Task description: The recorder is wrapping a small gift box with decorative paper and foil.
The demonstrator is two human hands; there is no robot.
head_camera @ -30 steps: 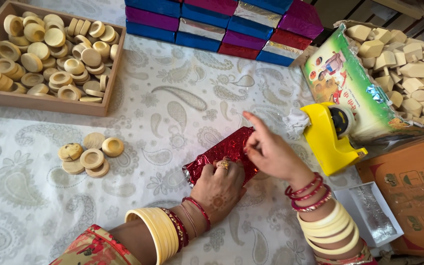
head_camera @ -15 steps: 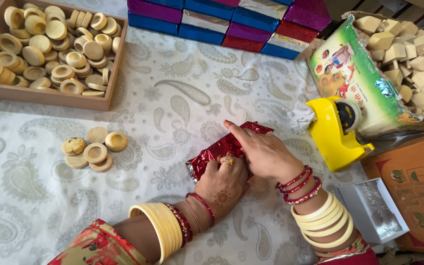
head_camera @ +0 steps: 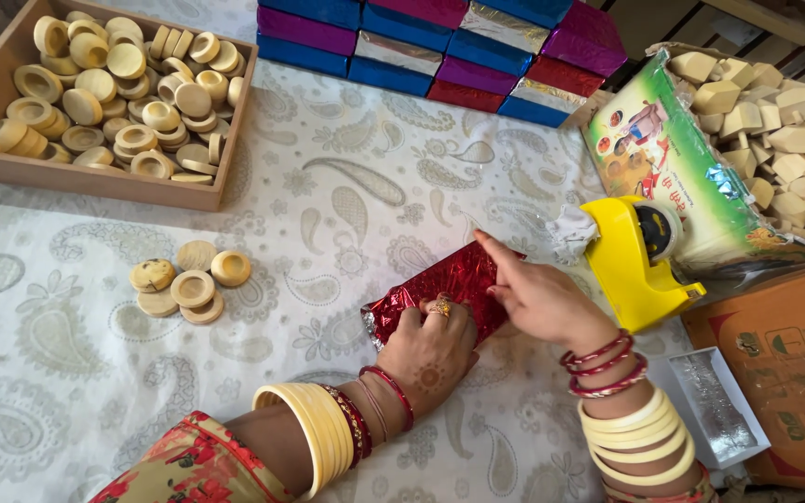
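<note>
A small packet wrapped in shiny red foil (head_camera: 444,284) lies on the paisley cloth (head_camera: 347,205). My left hand (head_camera: 430,349) presses down on its near edge with curled fingers. My right hand (head_camera: 538,293) rests on the packet's right side, index finger stretched along the far top edge. A yellow tape dispenser (head_camera: 631,261) stands just right of my right hand. Both wrists carry cream and red bangles.
A wooden tray (head_camera: 95,177) of round wooden discs sits at the far left. Several loose discs (head_camera: 188,279) lie on the cloth. Foil-wrapped boxes (head_camera: 440,42) are stacked at the back. Wooden blocks (head_camera: 775,121), a printed bag (head_camera: 673,168) and a cardboard box (head_camera: 784,363) fill the right.
My right index finger has slid along the packet's far edge while my left hand keeps pressing it down. The view has shifted slightly.
</note>
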